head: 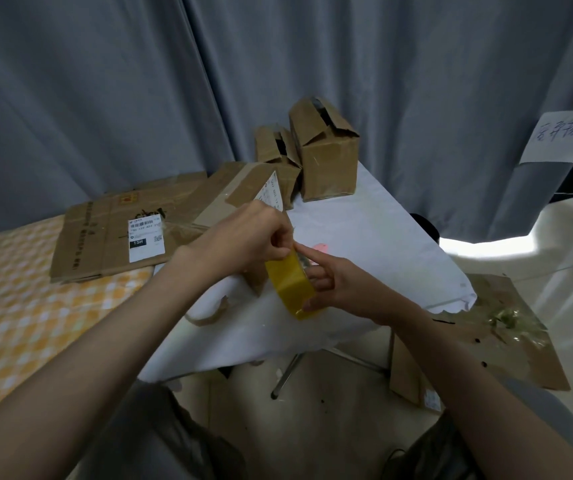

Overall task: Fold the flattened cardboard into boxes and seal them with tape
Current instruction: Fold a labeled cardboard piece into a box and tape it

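Observation:
A yellow roll of tape (290,287) hangs in the air over the white-covered table (364,233). My right hand (338,285) holds the roll, fingers through its core and the index finger stretched along its top edge. My left hand (247,239) pinches at the roll's upper edge with thumb and fingertips. Behind my left hand a folded cardboard box (240,192) with brown tape and a white label lies on its side. Flattened cardboard (105,233) with a shipping label lies further left.
Two upright folded boxes (326,157) (276,150) stand at the table's far end against a grey curtain. A checkered yellow surface (18,306) lies to the left. On the floor at right lies a cardboard sheet (486,327) with crumpled tape. A metal table leg (287,375) shows below.

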`<state>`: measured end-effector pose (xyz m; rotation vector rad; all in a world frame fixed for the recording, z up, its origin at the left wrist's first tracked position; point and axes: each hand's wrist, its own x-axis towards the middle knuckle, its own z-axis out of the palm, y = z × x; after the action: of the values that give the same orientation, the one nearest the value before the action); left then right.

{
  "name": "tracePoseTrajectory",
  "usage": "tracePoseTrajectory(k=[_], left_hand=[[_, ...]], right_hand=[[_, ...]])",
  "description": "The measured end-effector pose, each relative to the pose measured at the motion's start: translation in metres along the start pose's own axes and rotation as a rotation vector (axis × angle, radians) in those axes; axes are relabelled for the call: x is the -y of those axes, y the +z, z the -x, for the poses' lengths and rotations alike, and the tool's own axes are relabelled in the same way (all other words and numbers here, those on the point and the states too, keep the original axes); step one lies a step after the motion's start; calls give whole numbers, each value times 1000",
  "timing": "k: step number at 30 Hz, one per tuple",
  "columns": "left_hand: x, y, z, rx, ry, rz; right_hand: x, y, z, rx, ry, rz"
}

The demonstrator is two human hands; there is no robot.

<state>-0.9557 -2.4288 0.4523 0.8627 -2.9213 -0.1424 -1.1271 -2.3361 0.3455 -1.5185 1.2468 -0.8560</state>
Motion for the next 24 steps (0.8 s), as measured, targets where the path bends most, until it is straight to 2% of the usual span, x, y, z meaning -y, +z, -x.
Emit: tracePoseTrajectory(k=[14,17,24], left_hand=[[-2,7,-2,61,163,-121],[1,10,7,49,168,-44],[19,12,12,8,17,213]], right_hand=[[-2,-1,-2,14,-22,18],[-4,-4,0,11,-25,3],[3,-4,2,-14,-94,-24]])
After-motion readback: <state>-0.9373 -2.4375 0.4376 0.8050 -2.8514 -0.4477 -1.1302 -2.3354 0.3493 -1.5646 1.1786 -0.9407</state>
